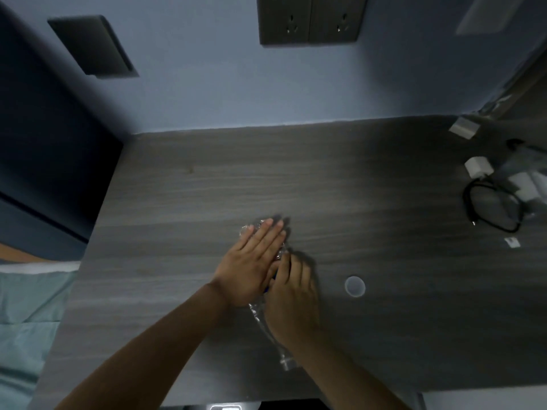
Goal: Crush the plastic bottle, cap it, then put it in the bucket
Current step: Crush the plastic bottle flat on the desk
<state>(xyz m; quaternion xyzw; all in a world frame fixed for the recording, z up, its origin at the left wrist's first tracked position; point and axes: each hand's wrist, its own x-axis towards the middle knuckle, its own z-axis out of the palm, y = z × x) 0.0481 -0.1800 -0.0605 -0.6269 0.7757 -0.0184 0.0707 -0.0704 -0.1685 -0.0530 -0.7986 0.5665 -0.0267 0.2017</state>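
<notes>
A clear plastic bottle (257, 313) lies flattened on the grey wooden desk (370, 187), its neck pointing toward me near the front edge. My left hand (251, 261) presses flat on the bottle's upper part, fingers straight and together. My right hand (293, 297) rests on the bottle's right side with fingers curled over it. Most of the bottle is hidden under both hands; a bit of blue label shows between them. A pale round cap (354, 286) lies on the desk, a short way right of my right hand. No bucket is in view.
A black cable loop (491, 208) and white chargers (478, 167) lie at the desk's right end. A small white tag (512, 242) sits near them. Wall sockets (310, 19) are on the back wall. A bed with light green bedding (26, 315) is at the left.
</notes>
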